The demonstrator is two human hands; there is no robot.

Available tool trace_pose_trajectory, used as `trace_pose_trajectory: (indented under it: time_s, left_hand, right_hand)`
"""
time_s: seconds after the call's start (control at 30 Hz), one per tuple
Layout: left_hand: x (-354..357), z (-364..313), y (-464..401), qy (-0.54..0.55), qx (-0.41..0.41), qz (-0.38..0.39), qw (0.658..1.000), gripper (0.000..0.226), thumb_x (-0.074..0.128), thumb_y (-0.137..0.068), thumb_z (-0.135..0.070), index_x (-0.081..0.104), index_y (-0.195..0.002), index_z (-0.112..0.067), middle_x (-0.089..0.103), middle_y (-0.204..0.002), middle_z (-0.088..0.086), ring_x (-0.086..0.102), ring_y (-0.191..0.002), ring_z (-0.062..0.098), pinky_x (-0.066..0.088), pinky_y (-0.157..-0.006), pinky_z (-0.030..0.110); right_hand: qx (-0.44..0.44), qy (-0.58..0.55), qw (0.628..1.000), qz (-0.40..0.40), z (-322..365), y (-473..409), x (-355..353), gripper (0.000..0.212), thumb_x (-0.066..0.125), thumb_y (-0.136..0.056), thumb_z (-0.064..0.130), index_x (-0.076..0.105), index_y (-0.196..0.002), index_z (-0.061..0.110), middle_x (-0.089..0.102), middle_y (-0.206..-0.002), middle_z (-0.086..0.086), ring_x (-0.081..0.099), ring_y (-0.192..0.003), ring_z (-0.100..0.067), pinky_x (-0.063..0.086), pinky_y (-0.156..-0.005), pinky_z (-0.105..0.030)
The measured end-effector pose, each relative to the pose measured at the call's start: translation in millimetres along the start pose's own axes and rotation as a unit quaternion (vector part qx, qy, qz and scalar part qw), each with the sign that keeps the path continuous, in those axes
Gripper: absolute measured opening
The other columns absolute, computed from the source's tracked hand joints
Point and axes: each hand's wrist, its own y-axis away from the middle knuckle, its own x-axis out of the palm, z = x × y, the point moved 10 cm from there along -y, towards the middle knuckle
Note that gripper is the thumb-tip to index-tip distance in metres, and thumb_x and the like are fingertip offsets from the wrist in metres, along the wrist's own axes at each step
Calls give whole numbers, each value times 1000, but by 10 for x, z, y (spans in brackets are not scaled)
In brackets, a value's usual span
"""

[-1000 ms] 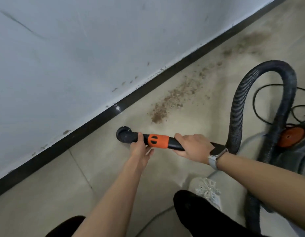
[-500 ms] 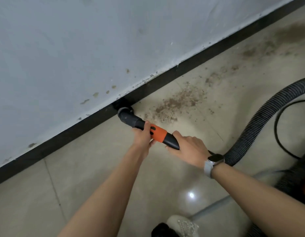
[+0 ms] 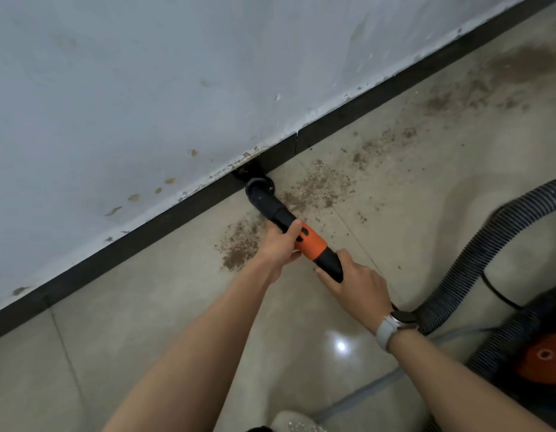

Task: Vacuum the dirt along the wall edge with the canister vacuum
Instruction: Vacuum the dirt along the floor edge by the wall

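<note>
The black vacuum nozzle (image 3: 264,201) with an orange band (image 3: 312,246) points up-left, its round brush tip (image 3: 250,174) pressed against the black baseboard (image 3: 145,235). My left hand (image 3: 279,247) grips the nozzle just ahead of the orange band. My right hand (image 3: 356,283) holds its rear end, where the ribbed black hose (image 3: 476,257) leaves. Brown dirt (image 3: 317,190) lies on the tiles right of the tip, with another patch (image 3: 237,249) below it and more dirt (image 3: 519,65) farther along the wall. The canister vacuum (image 3: 541,360) sits at the right edge.
A pale wall (image 3: 177,88) rises above the baseboard. The floor is glossy beige tile (image 3: 130,338). A black power cord (image 3: 498,294) runs by the canister. The tip of a pale shoe (image 3: 297,422) shows at the bottom edge.
The nozzle swung from lying across the floor to pointing at the wall, and its brush tip now touches the baseboard. Both hands moved forward with it. The view shifted closer to the wall.
</note>
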Motion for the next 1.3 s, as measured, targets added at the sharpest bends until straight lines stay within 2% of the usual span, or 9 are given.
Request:
trace_pose_trajectory:
  time_s: [0.23,0.33,0.47,0.53,0.63,0.77,0.9,1.0,1.3]
  left_hand:
    - [-432,126,125,14,45,-55,997,50,47,-98,-26,23,-142,-22,48,-134,5,54,-111,23,47,-84,37]
    - [-748,254,300,39,67,-92,993,46,45,-99,-25,24,-139,-20,49,-132,5,55,-111,23,47,-81,35]
    - [-1092,455,538,53,88,-124,987,31,43,-100,-25,29,-127,-25,53,-112,-4,57,-94,10,49,-72,28]
    - [-1241,595,651,60,80,-153,983,40,40,-100,-27,26,-137,-23,51,-109,-7,54,-96,11,49,-81,34]
    - [-1403,878,798,76,46,-169,982,49,39,-100,-32,18,-143,-21,47,-122,2,52,-108,19,47,-96,44]
    - [-1421,1017,920,61,41,-146,986,53,38,-100,-34,11,-145,-23,45,-125,4,53,-107,19,48,-91,42]
    - [-1252,941,800,39,55,-119,991,58,40,-100,-31,5,-146,-21,48,-120,3,54,-107,21,46,-97,48]
    - [-1085,841,717,30,54,-102,993,69,40,-100,-33,-7,-148,-18,40,-141,6,49,-121,26,42,-102,50]
    - [-678,767,631,0,59,-56,997,77,38,-100,-37,-19,-147,-17,35,-146,5,45,-126,25,42,-103,48]
  right_hand:
    - [4,-97,994,45,365,181,270,43,49,-86,60,43,-98,19,64,-79,-8,61,-78,-36,35,-57,-33]
    - [-41,-69,994,76,609,260,372,45,46,-87,62,43,-98,19,65,-86,-8,62,-82,-35,37,-60,-35]
    - [-88,-35,993,74,918,504,475,46,41,-87,65,41,-98,21,66,-86,-4,63,-80,-32,34,-58,-34]
    - [-108,-7,992,61,1061,666,542,49,37,-87,67,43,-101,20,66,-85,-3,63,-76,-31,33,-57,-33]
    - [-133,23,988,71,1248,931,689,52,34,-87,68,43,-103,20,66,-83,-3,62,-71,-30,32,-55,-33]
    - [-111,16,990,90,1259,1110,780,49,35,-88,67,41,-103,21,67,-87,-4,63,-73,-30,33,-55,-33]
    - [-58,-16,995,82,1087,1088,766,43,38,-88,65,36,-99,24,67,-89,-6,63,-80,-34,31,-58,-34]
    - [-35,-23,997,71,973,988,699,40,40,-88,64,27,-93,26,67,-92,-7,63,-83,-35,29,-58,-34]
    - [23,-43,997,58,622,994,575,44,41,-86,65,31,-88,23,51,-72,-2,60,-76,-35,34,-58,-34]
